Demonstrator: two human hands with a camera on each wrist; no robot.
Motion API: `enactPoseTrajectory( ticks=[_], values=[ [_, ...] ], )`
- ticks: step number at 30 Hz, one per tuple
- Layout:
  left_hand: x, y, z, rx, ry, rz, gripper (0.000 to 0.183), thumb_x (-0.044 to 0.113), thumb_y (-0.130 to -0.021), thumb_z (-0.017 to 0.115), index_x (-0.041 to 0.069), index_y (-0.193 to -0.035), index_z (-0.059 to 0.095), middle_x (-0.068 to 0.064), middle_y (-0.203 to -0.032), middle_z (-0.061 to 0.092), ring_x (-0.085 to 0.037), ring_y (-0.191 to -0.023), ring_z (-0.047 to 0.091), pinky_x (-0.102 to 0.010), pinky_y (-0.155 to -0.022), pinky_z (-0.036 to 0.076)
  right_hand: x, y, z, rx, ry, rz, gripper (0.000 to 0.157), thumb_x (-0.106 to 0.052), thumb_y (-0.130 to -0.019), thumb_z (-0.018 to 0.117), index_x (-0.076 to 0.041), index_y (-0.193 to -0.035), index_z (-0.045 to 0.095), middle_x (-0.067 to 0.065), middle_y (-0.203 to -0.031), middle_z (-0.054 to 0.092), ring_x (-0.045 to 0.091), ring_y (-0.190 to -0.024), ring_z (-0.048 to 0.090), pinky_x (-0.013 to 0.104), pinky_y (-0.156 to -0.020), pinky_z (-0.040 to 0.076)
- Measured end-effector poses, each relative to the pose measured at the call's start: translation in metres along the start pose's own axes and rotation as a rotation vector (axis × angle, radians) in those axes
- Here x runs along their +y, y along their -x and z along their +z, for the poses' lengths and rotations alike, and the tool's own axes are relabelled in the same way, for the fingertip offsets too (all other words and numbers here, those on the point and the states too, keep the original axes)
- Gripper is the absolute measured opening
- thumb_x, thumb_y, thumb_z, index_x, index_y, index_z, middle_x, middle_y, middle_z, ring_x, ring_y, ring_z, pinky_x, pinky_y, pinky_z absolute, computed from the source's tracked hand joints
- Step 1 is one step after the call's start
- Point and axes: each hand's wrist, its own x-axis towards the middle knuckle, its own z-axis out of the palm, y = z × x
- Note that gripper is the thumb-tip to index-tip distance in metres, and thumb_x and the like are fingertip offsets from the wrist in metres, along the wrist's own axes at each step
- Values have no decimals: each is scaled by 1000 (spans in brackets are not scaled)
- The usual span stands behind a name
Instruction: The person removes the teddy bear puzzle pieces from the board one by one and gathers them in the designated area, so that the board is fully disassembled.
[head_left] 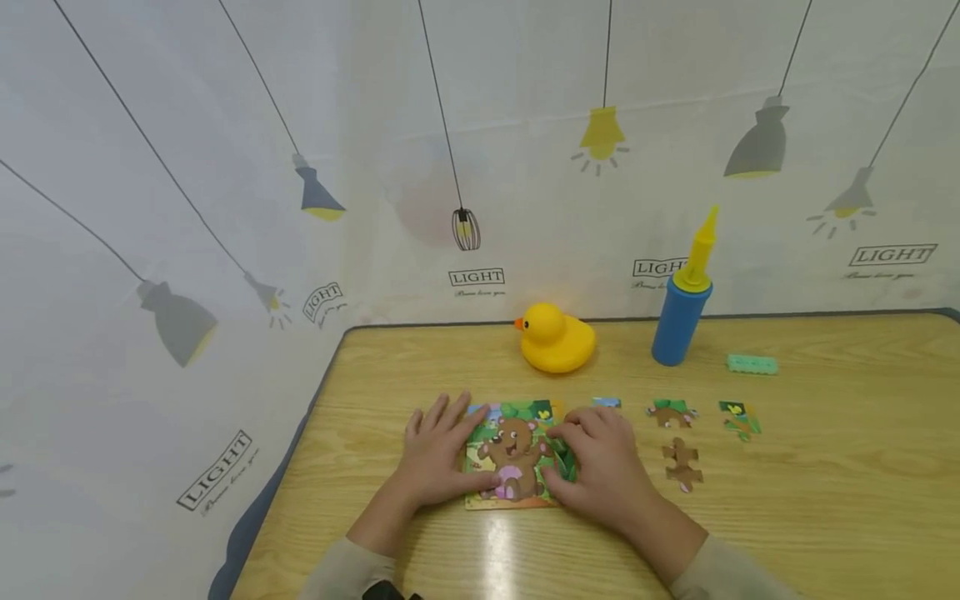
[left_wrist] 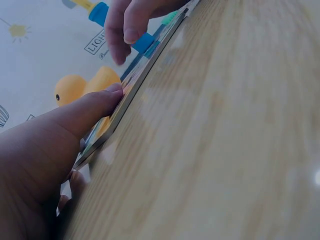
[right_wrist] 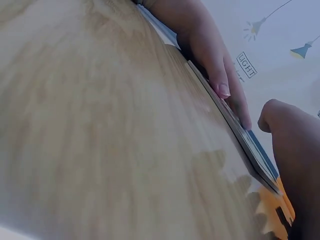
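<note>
A jigsaw puzzle board (head_left: 512,454) with a brown bear picture lies flat on the table. My left hand (head_left: 437,454) rests on its left side, fingers spread and thumb along the lower part of the picture. In the left wrist view the left thumb (left_wrist: 97,107) presses on the board near its edge. Over the board's right edge, my right hand (head_left: 603,467) pinches a dark green puzzle piece (head_left: 566,461) between thumb and finger; the hand partly covers it. Loose puzzle pieces lie to the right, among them a bear-shaped brown one (head_left: 682,464) and a green-and-brown one (head_left: 671,412).
Behind the board sits a yellow rubber duck (head_left: 557,340). A blue hand pump (head_left: 678,325) with a yellow nozzle stands upright near a small mint-green block (head_left: 752,364). A lamp-printed curtain (head_left: 525,167) borders the wooden table (head_left: 840,500) at the back and left.
</note>
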Motion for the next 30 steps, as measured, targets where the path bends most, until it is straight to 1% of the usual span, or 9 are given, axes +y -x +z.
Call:
enactPoseTrajectory(
  ticks=[2,4,7,11,19,26,30],
  values=[
    [0,0,0,-6,-11,-9,104,83,-84,68,30,-168,37,-8,-177,22,-43,-162,12,-75,-121,4,-3,-3,2,-67,26,38,51,-44,-82,83,-13,-122,78,3,-119,63,28,-115,52,55,-95,39],
    [0,-1,0,-11,-18,-17,104,82,-84,68,31,-169,37,-6,-177,21,-42,-162,11,-75,-121,4,-5,-4,4,-124,48,71,58,-48,-83,82,-13,-129,76,5,-124,62,29,-119,50,56,-97,39],
    [0,0,0,-13,-18,-24,104,83,-83,68,32,-169,36,-5,-178,20,-40,-162,11,-74,-122,3,-7,-5,5,-165,69,106,59,-47,-85,81,-12,-131,75,5,-128,61,29,-121,49,58,-99,39],
    [1,0,0,-14,-11,-25,105,83,-83,68,32,-169,36,-5,-177,20,-40,-162,11,-74,-122,3,-7,-4,4,-169,72,122,54,-44,-86,82,-11,-128,76,5,-126,62,29,-119,50,57,-98,39],
    [0,-2,2,-16,-26,-22,104,85,-84,65,34,-169,34,-5,-178,20,-40,-162,11,-74,-122,4,-8,-3,3,-139,69,143,47,-43,-86,83,-12,-121,77,5,-123,62,28,-115,51,54,-94,42],
    [0,0,1,-6,-9,-4,103,85,-85,65,33,-168,37,-7,-177,22,-43,-162,12,-75,-121,5,-8,-3,1,-172,22,176,57,-49,-79,87,-13,-122,76,5,-126,61,29,-119,50,56,-97,41],
    [-2,0,3,5,15,4,104,86,-84,63,31,-168,37,-9,-177,22,-44,-161,12,-76,-120,4,-7,-4,1,-189,-2,194,57,-49,-78,87,-14,-122,76,5,-127,60,30,-121,51,56,-98,40]
  ],
)
